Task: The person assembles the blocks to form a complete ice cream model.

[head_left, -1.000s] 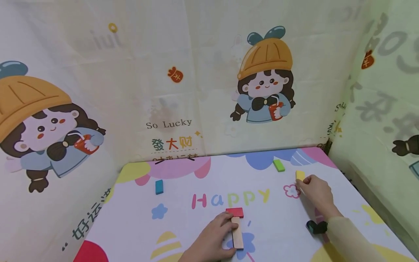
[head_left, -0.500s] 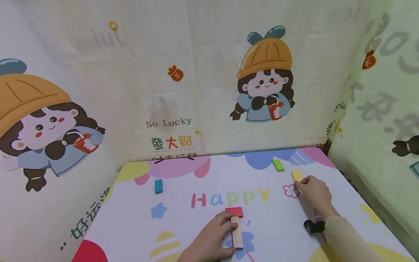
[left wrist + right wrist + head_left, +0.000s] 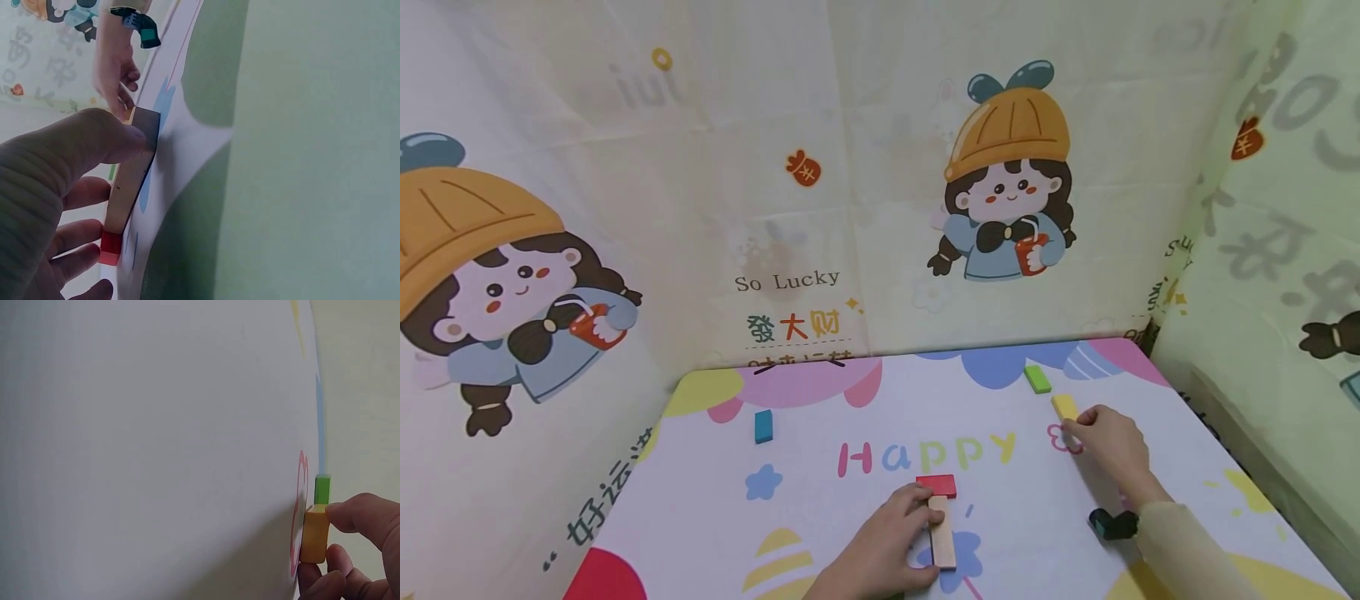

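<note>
Got yellow block (image 3: 1063,406) pinched in right hand (image 3: 1111,442), slanted lengthwise far-left, kinda toward green block (image 3: 1037,379). Gripping near-to-far wooden block (image 3: 943,543) in left hand (image 3: 883,537), butted against red block (image 3: 942,485).

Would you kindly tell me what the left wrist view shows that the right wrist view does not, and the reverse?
Only the left wrist view shows the left hand, the wooden block and the red block.
Only the right wrist view shows the pink flower outline; its yellow block and green block cannot be made out for certain in the other.
Both show the right hand and the white tabletop.
</note>
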### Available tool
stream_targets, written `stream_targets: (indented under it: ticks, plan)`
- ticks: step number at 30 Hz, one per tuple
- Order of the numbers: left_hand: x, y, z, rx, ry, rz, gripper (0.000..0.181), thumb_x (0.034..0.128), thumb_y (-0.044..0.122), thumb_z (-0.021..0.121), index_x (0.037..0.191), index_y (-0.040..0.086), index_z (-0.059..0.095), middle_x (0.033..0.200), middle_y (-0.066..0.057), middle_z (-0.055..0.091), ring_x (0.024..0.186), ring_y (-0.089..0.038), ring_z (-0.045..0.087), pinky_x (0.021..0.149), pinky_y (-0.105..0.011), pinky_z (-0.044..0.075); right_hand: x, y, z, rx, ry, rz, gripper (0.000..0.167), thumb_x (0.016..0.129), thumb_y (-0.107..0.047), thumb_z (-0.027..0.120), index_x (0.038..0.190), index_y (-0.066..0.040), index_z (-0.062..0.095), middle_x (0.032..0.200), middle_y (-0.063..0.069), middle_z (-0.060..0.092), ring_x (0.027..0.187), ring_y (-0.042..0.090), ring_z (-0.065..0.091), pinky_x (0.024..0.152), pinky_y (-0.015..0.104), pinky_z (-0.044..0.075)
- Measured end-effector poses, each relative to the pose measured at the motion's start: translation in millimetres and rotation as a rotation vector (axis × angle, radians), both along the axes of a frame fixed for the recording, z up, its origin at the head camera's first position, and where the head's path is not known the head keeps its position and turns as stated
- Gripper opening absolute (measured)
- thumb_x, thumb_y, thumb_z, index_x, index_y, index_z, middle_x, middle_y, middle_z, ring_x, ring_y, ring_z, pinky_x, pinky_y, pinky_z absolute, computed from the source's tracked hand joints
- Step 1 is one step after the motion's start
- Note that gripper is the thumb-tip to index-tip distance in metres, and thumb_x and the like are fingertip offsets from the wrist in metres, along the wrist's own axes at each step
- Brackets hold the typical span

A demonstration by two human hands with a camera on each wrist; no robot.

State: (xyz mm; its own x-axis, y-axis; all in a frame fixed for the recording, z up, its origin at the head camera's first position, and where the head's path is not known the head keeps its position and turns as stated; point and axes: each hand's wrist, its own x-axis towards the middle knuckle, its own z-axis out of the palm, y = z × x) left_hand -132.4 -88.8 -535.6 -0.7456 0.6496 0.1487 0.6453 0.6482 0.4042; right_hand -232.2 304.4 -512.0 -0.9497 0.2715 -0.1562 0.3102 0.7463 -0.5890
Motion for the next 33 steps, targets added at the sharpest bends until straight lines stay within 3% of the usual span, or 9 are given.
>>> stream_targets:
  ticks: [9, 19, 33]
  plan:
    - [-1.9, 2.8, 3.0, -0.026, -0.016, 0.007, 0.05, 0.083, 0.043, 0.082, 0.128, 0.028, 0.065, 0.148, 0.005, 0.05, 0.138, -0.015, 0.046, 0.115, -0.034, 0.045, 0.9, -7.4, 3.9, -0.043, -0.038, -0.025, 0.046, 0.094, -0.04, 0.072, 0.113, 0.0, 0.061, 0.094, 0.015, 0.064, 0.089, 0.029, 0.055, 0.068, 0.035, 0.044]
    - [-0.7, 3.4, 7.5, -0.039, -0.036, 0.021, 0.051, 0.0833, 0.043, 0.082, 0.129, 0.028, 0.065, 0.149, 0.004, 0.05, 0.14, -0.015, 0.045, 0.116, -0.035, 0.044, -0.1, -16.1, 4.7, 0.014, 0.032, 0.024, 0.044, 0.091, -0.041, 0.075, 0.105, -0.001, 0.064, 0.092, 0.014, 0.065, 0.084, 0.028, 0.056, 0.065, 0.032, 0.04]
    - [0.2, 2.7, 8.6, -0.037, -0.022, 0.015, 0.05, 0.0836, 0.043, 0.082, 0.128, 0.028, 0.065, 0.15, 0.004, 0.049, 0.138, -0.015, 0.046, 0.116, -0.034, 0.044, -1.0, -25.3, 1.1, 0.006, 0.056, 0.066, 0.053, 0.09, -0.038, 0.078, 0.119, 0.003, 0.062, 0.108, 0.02, 0.068, 0.089, 0.028, 0.06, 0.07, 0.036, 0.048]
